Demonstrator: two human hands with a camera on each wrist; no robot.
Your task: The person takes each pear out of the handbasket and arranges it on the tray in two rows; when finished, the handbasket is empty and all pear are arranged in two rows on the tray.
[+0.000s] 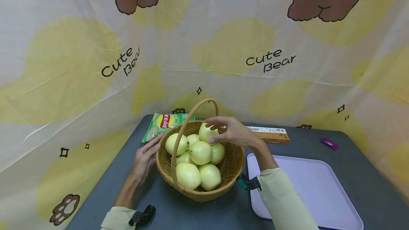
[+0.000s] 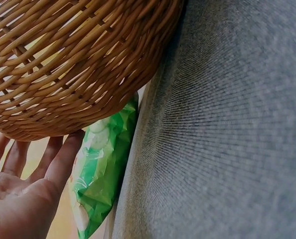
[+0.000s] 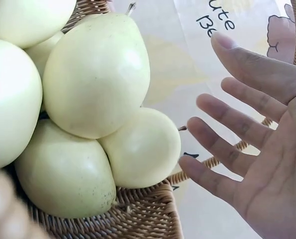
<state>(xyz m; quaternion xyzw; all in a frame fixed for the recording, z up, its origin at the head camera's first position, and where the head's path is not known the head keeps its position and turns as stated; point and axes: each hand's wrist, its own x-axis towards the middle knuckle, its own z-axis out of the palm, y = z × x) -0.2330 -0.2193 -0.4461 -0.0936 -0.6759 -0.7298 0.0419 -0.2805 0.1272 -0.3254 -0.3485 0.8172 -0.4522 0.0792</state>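
A wicker basket point(image 1: 234, 166) with an arched handle point(image 1: 180, 137) holds several pale green pears point(image 1: 200, 153), piled up to the rim. My left hand point(image 1: 143, 160) rests its extended fingers against the basket's left side. In the left wrist view those fingertips point(image 2: 68, 149) meet the woven wall. Over the basket's back right rim is my right hand point(image 1: 234, 130), fingers loosely spread beside the rearmost pear point(image 1: 207, 133). The right wrist view shows the palm point(image 3: 272, 194) facing the pears, nothing in its grasp, with a gap between the fingers and the nearest pear point(image 3: 145, 149).
A green chip bag point(image 1: 166, 123) lies behind the basket at the left. To the right are a lilac tray point(image 1: 303, 184), a long pasta box point(image 1: 271, 136) behind it and a small purple packet point(image 1: 329, 143). A printed curtain point(image 1: 223, 52) hangs behind the grey table point(image 1: 310, 144).
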